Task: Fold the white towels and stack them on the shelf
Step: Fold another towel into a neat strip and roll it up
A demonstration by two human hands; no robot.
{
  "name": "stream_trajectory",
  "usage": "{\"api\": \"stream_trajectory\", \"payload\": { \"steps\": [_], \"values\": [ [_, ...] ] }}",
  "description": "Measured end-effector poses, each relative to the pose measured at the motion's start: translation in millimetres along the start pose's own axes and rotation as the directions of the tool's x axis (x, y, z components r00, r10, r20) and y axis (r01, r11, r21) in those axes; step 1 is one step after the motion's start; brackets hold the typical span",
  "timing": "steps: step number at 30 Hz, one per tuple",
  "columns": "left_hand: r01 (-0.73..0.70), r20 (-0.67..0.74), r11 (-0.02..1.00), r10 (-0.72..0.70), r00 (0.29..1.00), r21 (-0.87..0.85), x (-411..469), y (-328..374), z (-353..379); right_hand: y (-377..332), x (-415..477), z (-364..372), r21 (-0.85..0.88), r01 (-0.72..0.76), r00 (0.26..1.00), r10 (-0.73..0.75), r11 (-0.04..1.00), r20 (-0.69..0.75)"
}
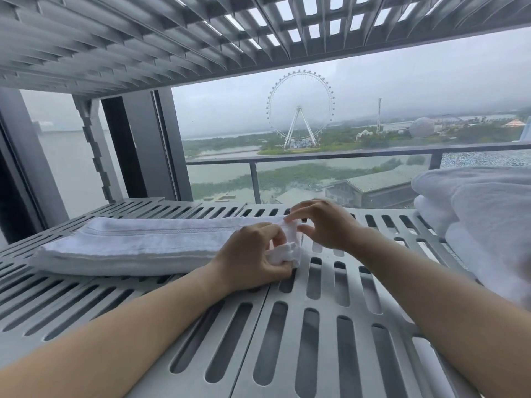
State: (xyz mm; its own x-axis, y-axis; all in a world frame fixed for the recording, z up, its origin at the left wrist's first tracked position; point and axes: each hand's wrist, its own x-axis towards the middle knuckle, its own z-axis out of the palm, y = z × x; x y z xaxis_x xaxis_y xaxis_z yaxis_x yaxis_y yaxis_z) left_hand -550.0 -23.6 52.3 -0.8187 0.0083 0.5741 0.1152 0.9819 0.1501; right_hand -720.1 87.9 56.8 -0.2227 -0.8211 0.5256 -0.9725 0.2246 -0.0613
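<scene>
A white towel [129, 242], folded into a long strip, lies flat on the grey slotted shelf [324, 334], stretching from the left toward the middle. My left hand [253, 259] grips the bunched right end of this towel near its front corner. My right hand [321, 222] pinches the far corner of the same end between thumb and fingertips. A stack of folded white towels [482, 219] sits on the shelf at the right edge, partly cut off by the frame.
Another slotted grey shelf [143, 38] hangs close overhead. The shelf's upright post [94, 145] stands at the back left. Behind the shelf is a window with a balcony railing [316, 156] outside.
</scene>
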Motion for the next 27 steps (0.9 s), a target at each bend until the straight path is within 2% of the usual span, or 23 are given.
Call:
{"api": "stream_trajectory", "payload": {
  "steps": [7,11,13,18,22,25,27],
  "values": [
    [-0.061,-0.024,0.997,0.06,0.998,-0.049,-3,-1,-5,1,1,15,-0.005,-0.076,0.993,0.075,0.997,-0.096],
    [-0.097,-0.053,0.992,0.093,0.994,-0.079,-2,-1,-6,0,4,20,-0.046,-0.085,0.971,0.072,0.995,-0.226],
    [-0.092,-0.045,0.992,0.088,0.995,-0.085,-2,0,-3,1,3,22,-0.034,-0.08,0.982,0.073,0.996,-0.172],
    [-0.07,-0.033,0.994,0.068,0.997,-0.085,-2,-1,-2,7,-3,16,0.196,-0.074,0.997,0.08,0.978,-0.02],
    [-0.101,-0.028,0.991,0.099,0.995,-0.091,-4,-2,-1,6,-3,15,0.111,-0.103,0.994,0.106,0.989,-0.028],
    [-0.052,0.098,0.966,0.079,0.992,-0.255,-1,-6,-10,1,0,4,0.106,-0.165,0.986,0.161,0.98,0.052],
    [0.062,0.157,0.926,-0.003,0.988,-0.373,6,-17,-21,-12,5,-4,0.17,-0.2,0.98,0.193,0.965,0.056]
  ]
}}
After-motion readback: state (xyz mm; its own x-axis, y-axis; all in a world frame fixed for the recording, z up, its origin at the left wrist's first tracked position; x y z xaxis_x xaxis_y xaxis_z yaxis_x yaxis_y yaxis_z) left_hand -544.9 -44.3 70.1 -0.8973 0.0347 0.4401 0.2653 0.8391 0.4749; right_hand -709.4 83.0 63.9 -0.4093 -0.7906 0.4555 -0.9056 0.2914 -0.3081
